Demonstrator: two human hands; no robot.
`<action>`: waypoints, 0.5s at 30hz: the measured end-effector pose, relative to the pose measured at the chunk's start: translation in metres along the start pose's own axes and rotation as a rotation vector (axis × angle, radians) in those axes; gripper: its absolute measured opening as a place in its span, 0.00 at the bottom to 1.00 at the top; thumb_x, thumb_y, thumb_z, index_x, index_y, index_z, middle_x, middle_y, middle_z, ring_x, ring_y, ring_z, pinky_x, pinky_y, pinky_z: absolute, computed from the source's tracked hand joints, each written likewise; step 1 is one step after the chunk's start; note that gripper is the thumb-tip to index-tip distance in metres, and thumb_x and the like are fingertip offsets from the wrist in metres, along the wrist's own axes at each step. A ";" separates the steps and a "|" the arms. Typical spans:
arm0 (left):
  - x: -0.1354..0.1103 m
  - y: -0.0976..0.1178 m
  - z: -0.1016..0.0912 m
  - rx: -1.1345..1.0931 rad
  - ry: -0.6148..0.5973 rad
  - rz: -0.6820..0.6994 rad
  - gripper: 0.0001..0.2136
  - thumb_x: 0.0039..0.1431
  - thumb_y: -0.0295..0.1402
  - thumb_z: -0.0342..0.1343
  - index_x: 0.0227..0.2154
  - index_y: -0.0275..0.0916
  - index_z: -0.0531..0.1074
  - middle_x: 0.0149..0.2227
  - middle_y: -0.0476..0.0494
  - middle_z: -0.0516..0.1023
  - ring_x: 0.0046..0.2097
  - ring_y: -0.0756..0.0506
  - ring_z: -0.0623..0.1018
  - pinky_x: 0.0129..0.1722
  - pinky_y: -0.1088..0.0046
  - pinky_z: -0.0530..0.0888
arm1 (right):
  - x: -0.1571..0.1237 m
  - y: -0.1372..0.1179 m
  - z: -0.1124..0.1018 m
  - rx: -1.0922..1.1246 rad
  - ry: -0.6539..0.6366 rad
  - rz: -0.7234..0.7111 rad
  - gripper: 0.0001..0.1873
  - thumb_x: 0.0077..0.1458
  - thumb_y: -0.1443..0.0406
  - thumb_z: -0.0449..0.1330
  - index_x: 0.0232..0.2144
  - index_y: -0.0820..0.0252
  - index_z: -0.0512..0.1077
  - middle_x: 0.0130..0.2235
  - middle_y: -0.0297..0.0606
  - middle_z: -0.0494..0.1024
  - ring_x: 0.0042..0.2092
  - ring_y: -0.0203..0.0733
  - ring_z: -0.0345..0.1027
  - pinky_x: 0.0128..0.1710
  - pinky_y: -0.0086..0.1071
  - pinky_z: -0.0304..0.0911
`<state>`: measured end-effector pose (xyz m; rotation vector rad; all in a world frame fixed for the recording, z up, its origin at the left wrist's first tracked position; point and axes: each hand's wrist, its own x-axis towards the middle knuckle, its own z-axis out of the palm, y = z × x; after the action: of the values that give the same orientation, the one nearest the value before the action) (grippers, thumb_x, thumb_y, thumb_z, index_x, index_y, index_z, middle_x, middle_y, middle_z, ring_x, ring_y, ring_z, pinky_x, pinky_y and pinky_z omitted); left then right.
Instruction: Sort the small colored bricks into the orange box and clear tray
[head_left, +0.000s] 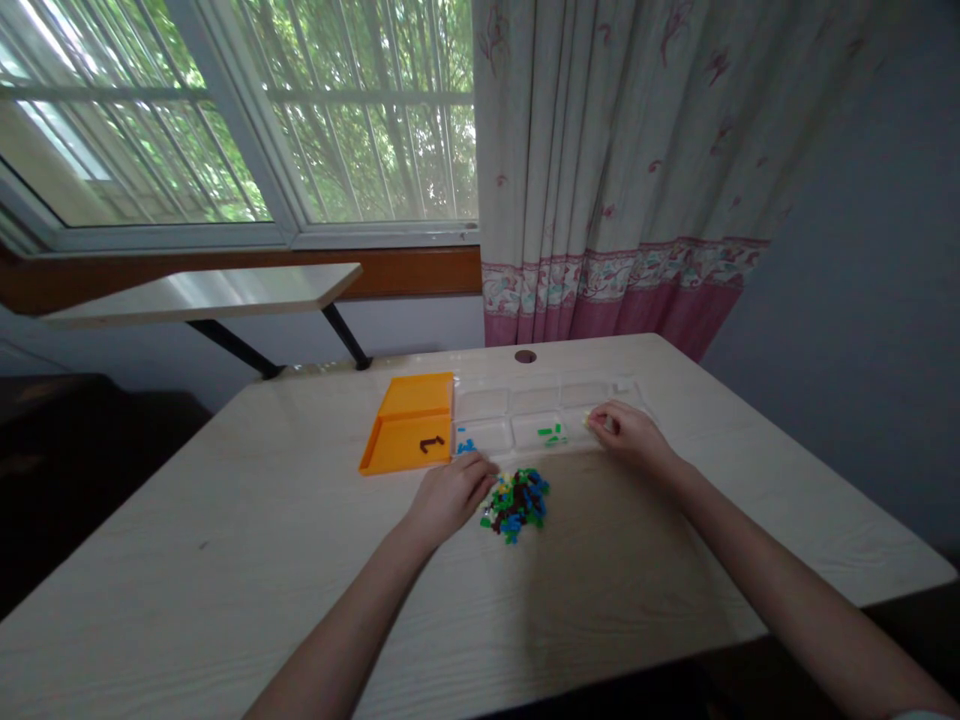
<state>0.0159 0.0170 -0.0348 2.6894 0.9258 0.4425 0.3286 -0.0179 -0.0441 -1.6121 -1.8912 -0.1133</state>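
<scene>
Right of centre, the right hand (634,438) pinches a tiny pale yellow piece (586,421) at the clear tray (484,437); lower centre, the left hand (448,497) is at the mixed pile (517,507), grip impossible to tell. Likely light, stiff, slippery bits, best nipped by their edges.

Multicoloured pieces (519,503) lie heaped — loose, jumbled — near a clear compartmented tray (536,402).
</scene>
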 end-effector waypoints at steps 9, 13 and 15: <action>0.002 0.002 0.008 -0.368 0.172 -0.131 0.07 0.55 0.31 0.48 0.34 0.37 0.70 0.27 0.49 0.72 0.26 0.52 0.68 0.25 0.79 0.64 | 0.000 -0.023 -0.001 0.029 0.066 -0.063 0.07 0.53 0.65 0.53 0.31 0.59 0.71 0.31 0.37 0.74 0.30 0.37 0.67 0.29 0.28 0.60; 0.004 0.004 0.015 -0.614 0.203 -0.249 0.07 0.51 0.31 0.52 0.30 0.35 0.72 0.19 0.52 0.67 0.19 0.55 0.61 0.18 0.82 0.56 | 0.000 -0.066 0.003 0.091 -0.086 -0.243 0.06 0.54 0.67 0.53 0.31 0.59 0.70 0.30 0.36 0.74 0.31 0.35 0.68 0.30 0.26 0.60; 0.004 0.007 0.016 -0.700 0.213 -0.283 0.08 0.49 0.33 0.54 0.28 0.34 0.73 0.15 0.55 0.62 0.18 0.56 0.58 0.17 0.83 0.54 | 0.001 -0.086 0.005 0.099 -0.175 -0.325 0.06 0.54 0.67 0.53 0.30 0.59 0.70 0.30 0.35 0.74 0.31 0.35 0.68 0.31 0.25 0.60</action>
<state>0.0291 0.0119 -0.0465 1.8787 0.9603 0.8190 0.2482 -0.0352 -0.0193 -1.2745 -2.2458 -0.0145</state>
